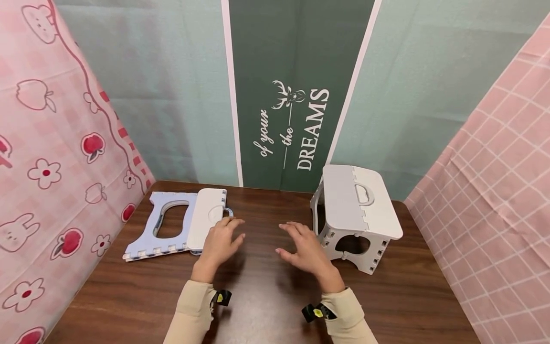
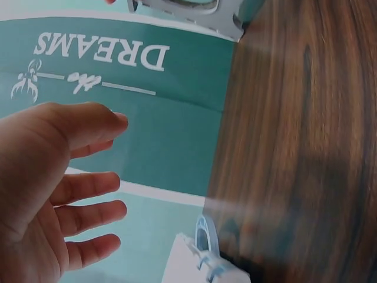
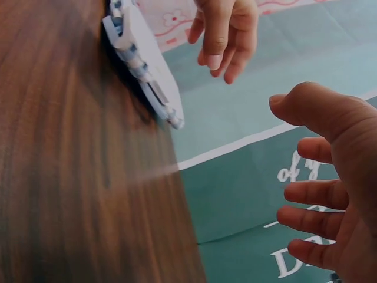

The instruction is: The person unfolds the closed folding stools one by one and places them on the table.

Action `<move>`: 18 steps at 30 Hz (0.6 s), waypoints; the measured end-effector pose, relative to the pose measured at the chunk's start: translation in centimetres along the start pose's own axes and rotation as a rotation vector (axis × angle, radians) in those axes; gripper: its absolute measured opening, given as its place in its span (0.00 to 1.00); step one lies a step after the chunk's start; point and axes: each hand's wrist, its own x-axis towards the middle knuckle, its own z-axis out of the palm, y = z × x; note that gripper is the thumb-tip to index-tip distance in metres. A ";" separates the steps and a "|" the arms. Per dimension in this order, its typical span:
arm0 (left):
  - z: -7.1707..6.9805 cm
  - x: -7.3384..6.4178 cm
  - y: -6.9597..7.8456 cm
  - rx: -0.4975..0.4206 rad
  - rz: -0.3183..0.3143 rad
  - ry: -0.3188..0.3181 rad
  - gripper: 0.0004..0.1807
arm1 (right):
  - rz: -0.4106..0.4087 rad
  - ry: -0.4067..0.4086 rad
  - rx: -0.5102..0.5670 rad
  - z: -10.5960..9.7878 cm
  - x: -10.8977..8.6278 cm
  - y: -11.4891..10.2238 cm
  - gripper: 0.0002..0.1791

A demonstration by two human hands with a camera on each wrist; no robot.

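Observation:
On the left of the table, in the head view, a blue and white folding stool [image 1: 199,224] lies folded flat, its small blue handle loop at the right end. My left hand [image 1: 219,240] hovers by that end with fingers loosely spread, holding nothing; in the left wrist view the stool's handle end [image 2: 206,256] sits apart below the fingers. To the right stands a grey and white folding stool [image 1: 363,205], unfolded upright on its legs, with a handle in its top. My right hand [image 1: 303,249] is left of it, fingers relaxed and spread, with nothing in its grasp.
The brown wooden table [image 1: 266,296] runs beneath both hands. A green curtain [image 1: 296,48] with white lettering hangs behind it. Pink patterned cloths close off the left side [image 1: 56,157] and the right side [image 1: 494,200].

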 end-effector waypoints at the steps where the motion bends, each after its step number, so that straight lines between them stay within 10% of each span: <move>1: 0.0 -0.1 -0.2 0.004 -0.008 0.003 0.19 | 0.004 -0.004 0.005 0.2 0.0 0.0 0.33; 18: -1.3 -2.6 -4.1 0.011 -0.120 0.037 0.20 | 0.072 -0.121 0.052 4.2 0.5 -1.1 0.33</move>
